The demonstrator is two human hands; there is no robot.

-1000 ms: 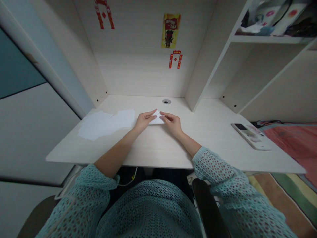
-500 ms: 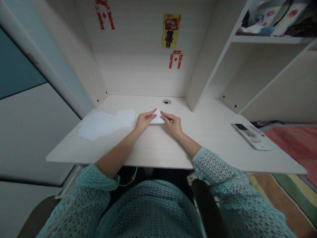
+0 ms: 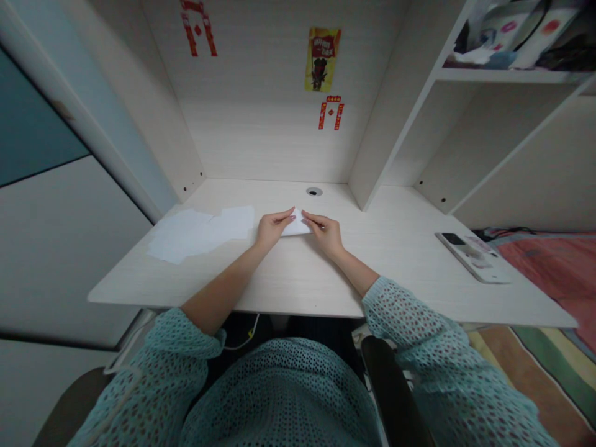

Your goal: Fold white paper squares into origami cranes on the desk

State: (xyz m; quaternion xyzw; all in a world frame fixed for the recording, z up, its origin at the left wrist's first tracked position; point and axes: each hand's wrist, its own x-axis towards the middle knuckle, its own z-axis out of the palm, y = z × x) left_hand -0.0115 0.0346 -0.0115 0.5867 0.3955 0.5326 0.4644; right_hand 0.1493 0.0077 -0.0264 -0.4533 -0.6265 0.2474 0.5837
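Note:
A small folded piece of white paper (image 3: 296, 226) lies on the pale wooden desk (image 3: 298, 279), just in front of me. My left hand (image 3: 270, 228) presses its left side, fingers together and pointing at the paper's far tip. My right hand (image 3: 325, 231) pinches the right side, fingertips meeting the left hand's near the tip. Most of the paper is hidden under both hands.
Loose white sheets (image 3: 200, 231) lie on the desk to the left. A white remote control (image 3: 472, 256) rests at the right. A cable hole (image 3: 313, 191) sits behind the hands. Shelves (image 3: 507, 74) rise at right; a dark chair arm (image 3: 391, 385) is below.
The fingertips of both hands have drawn closer together over the paper's tip, flattening it slightly. Arms stay where they were.

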